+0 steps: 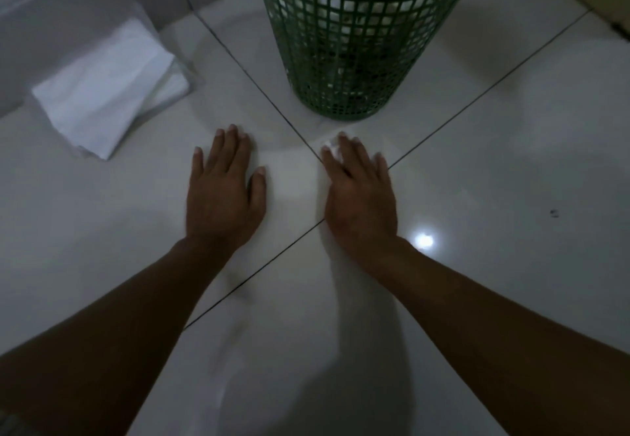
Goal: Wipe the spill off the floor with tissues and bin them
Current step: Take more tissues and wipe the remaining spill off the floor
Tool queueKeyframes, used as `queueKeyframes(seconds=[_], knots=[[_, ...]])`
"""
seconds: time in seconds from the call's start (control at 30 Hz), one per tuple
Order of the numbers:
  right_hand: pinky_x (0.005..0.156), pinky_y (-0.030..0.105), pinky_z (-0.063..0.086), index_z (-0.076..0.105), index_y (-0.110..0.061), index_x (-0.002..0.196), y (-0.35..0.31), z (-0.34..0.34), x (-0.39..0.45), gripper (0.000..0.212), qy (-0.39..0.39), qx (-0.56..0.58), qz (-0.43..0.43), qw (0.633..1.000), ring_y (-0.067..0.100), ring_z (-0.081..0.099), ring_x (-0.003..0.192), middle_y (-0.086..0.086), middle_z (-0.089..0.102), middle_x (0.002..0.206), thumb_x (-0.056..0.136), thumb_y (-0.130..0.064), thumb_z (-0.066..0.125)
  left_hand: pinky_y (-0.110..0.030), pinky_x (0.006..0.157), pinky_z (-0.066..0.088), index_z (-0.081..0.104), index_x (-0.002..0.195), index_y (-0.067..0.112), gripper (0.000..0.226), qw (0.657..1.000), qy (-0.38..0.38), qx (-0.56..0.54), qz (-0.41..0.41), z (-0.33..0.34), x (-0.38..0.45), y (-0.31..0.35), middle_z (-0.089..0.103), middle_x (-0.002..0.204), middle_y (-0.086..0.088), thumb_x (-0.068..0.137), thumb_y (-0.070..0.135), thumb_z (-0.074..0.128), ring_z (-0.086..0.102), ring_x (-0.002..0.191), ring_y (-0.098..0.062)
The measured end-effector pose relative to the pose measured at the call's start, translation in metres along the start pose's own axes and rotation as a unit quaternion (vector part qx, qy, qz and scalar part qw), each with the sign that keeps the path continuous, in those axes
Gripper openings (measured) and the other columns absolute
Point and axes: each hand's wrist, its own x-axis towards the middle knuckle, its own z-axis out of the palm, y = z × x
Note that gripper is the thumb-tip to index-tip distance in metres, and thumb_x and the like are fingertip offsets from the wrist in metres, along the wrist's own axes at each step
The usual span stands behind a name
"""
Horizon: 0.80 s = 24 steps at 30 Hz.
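Bin [354, 43] stands on floor [511, 163] ahead; tissue stack [102, 91] far left; both hands flat before bin, tissue [332, 147] under right hand [358, 197].

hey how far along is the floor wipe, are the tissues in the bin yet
Done: the green mesh bin already holds some white pieces. In hand: the right hand presses a tissue flat to the floor tiles; the left hand rests flat beside it. Left: bin that tissue. The tissue stack lies nearby.
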Motion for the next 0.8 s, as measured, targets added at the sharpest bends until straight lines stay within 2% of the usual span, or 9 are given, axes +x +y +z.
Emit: queueKeyframes(seconds=[0.1, 0.2, 0.3, 0.4, 0.5, 0.57, 0.67, 0.8], knots=[[0.116, 0.044, 0.030, 0.045, -0.010, 0.146, -0.024, 0.005, 0.021, 0.053, 0.022, 0.046, 0.070, 0.996, 0.034, 0.035, 0.140, 0.017, 0.033, 0.156, 0.093, -0.004, 0.042, -0.047, 0.124, 0.007, 0.021, 0.154, 0.011, 0.062, 1.000, -0.004, 0.001, 0.000, 0.002, -0.001, -0.012, 0.017, 0.163, -0.009, 0.101, 0.041, 0.028, 0.010, 0.152, -0.021], [0.111, 0.044, 0.037, 0.043, -0.008, 0.146, -0.044, 0.011, 0.040, 0.051, 0.026, 0.128, 0.082, 0.988, 0.035, 0.041, 0.133, 0.015, 0.038, 0.151, 0.096, -0.001, 0.045, -0.046, 0.124, 0.005, 0.019, 0.155, 0.013, 0.061, 1.000, 0.004, -0.013, -0.005, 0.007, -0.003, -0.015, 0.016, 0.164, -0.008, 0.102, 0.042, 0.028, 0.007, 0.152, -0.019], [0.119, 0.041, 0.025, 0.046, -0.014, 0.145, -0.031, 0.013, 0.034, 0.051, 0.043, 0.033, 0.058, 0.997, 0.027, 0.037, 0.142, 0.006, 0.047, 0.148, 0.096, -0.001, 0.042, -0.046, 0.124, 0.005, 0.021, 0.155, 0.012, 0.060, 0.999, 0.015, -0.029, -0.002, 0.010, -0.004, -0.015, 0.017, 0.163, -0.007, 0.103, 0.040, 0.031, 0.009, 0.152, -0.019], [0.115, 0.041, 0.029, 0.056, -0.018, 0.136, -0.021, 0.008, 0.019, 0.046, 0.062, -0.020, 0.076, 0.995, 0.025, 0.037, 0.143, -0.001, 0.050, 0.149, 0.095, -0.004, 0.041, -0.046, 0.124, 0.008, 0.025, 0.154, 0.011, 0.060, 0.999, 0.026, -0.034, -0.002, 0.010, -0.005, -0.017, 0.020, 0.163, -0.008, 0.101, 0.039, 0.032, 0.012, 0.152, -0.020], [0.118, 0.040, 0.025, 0.044, -0.011, 0.145, -0.038, 0.012, 0.026, 0.057, 0.037, -0.030, 0.073, 0.996, 0.029, 0.029, 0.147, 0.006, 0.039, 0.156, 0.091, -0.004, 0.029, -0.046, 0.124, 0.009, 0.026, 0.153, 0.011, 0.060, 0.999, 0.032, -0.030, 0.000, 0.010, -0.005, -0.017, 0.022, 0.162, -0.008, 0.101, 0.038, 0.034, 0.014, 0.152, -0.020], [0.121, 0.041, 0.019, 0.032, -0.006, 0.150, -0.058, 0.015, 0.041, 0.067, 0.002, -0.009, 0.058, 0.998, 0.031, 0.021, 0.149, 0.011, 0.031, 0.159, 0.086, -0.014, 0.017, -0.046, 0.124, 0.009, 0.027, 0.153, 0.011, 0.059, 0.999, 0.033, -0.027, 0.000, 0.011, -0.004, -0.019, 0.022, 0.162, -0.008, 0.101, 0.039, 0.034, 0.014, 0.152, -0.020], [0.123, 0.042, 0.016, 0.028, -0.002, 0.151, -0.074, 0.015, 0.055, 0.079, -0.029, 0.015, 0.028, 0.999, 0.033, 0.018, 0.150, 0.016, 0.030, 0.158, 0.077, -0.029, 0.020, -0.045, 0.124, 0.009, 0.026, 0.153, 0.011, 0.060, 0.999, 0.029, -0.026, 0.004, 0.012, -0.004, -0.020, 0.022, 0.162, -0.008, 0.101, 0.040, 0.033, 0.013, 0.152, -0.019], [0.121, 0.040, 0.021, 0.023, -0.011, 0.154, -0.052, 0.014, 0.039, 0.063, -0.012, 0.006, 0.006, 1.000, 0.025, 0.021, 0.150, 0.007, 0.032, 0.159, 0.091, -0.008, 0.026, -0.047, 0.123, 0.012, 0.027, 0.153, 0.011, 0.059, 0.999, 0.032, -0.026, 0.006, 0.011, -0.005, -0.019, 0.023, 0.162, -0.009, 0.101, 0.039, 0.034, 0.016, 0.151, -0.021]])
